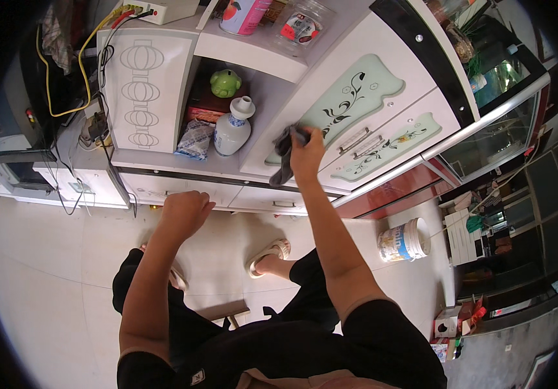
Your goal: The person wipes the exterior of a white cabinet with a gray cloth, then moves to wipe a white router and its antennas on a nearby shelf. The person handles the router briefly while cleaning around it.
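Note:
My right hand [309, 153] grips a dark grey cloth [284, 163] against the lower left part of a white cabinet door [288, 114]. The cloth hangs below my fingers and covers a corner of the door's pale green glass panel [356, 92], which carries a black vine pattern. My left hand [186, 214] is curled into a fist in front of the low drawers [254, 200], and nothing shows in it. Left of the cloth, a white and blue porcelain bottle [232, 133] stands in an open niche beside a crumpled patterned packet [196, 140].
A green piggy bank [226, 83] sits on a box in the niche. A pink can [244, 17] and a clear plastic jar [303, 24] stand above. Cables [89, 92] hang at the left. On the floor are a white bucket [403, 240] and a stool [223, 311].

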`<state>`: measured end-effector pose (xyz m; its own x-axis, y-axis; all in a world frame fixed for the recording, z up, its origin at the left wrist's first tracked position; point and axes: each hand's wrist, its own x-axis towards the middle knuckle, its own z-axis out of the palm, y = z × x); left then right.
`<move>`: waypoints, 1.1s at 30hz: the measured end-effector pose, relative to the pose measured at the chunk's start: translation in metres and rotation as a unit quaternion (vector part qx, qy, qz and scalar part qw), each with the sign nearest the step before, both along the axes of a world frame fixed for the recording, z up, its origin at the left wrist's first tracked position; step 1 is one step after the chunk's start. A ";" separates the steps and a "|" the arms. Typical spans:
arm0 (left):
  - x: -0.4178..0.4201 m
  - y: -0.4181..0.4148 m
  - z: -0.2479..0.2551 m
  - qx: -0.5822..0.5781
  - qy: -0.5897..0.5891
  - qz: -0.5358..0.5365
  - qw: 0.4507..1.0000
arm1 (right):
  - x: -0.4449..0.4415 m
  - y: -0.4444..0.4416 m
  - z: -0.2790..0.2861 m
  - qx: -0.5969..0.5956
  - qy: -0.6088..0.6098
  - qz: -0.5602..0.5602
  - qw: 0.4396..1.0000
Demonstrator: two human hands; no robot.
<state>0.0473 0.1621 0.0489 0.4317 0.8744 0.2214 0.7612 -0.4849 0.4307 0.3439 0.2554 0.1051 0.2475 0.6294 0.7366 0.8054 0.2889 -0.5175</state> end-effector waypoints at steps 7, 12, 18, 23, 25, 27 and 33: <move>-0.009 0.007 -0.007 0.008 0.007 0.015 1.000 | -0.045 0.001 0.068 0.017 0.059 0.041 0.997; 0.003 0.017 -0.005 0.017 -0.029 0.005 0.999 | -0.020 0.015 0.026 0.000 0.178 0.006 0.984; 0.015 0.028 -0.020 -0.012 -0.031 -0.017 0.999 | -0.004 0.013 0.003 -0.086 0.290 0.048 0.952; 0.030 0.047 -0.026 -0.016 -0.035 -0.026 0.999 | -0.013 0.008 0.036 -0.084 0.435 0.140 0.885; 0.035 0.055 -0.026 -0.025 -0.039 -0.033 0.998 | -0.014 0.003 0.020 -0.121 0.471 0.135 0.863; 0.037 0.060 -0.026 -0.031 -0.040 -0.034 0.998 | -0.018 0.002 0.022 -0.129 0.495 0.152 0.846; 0.048 0.061 -0.031 -0.045 -0.017 -0.058 0.997 | -0.011 0.007 0.044 -0.091 0.471 0.174 0.860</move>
<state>0.0955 0.2235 0.0176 0.5243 0.8363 0.1604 0.6864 -0.5265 0.5017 0.3325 0.2627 0.1495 0.4546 0.8692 0.1943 -0.1142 0.2733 -0.9551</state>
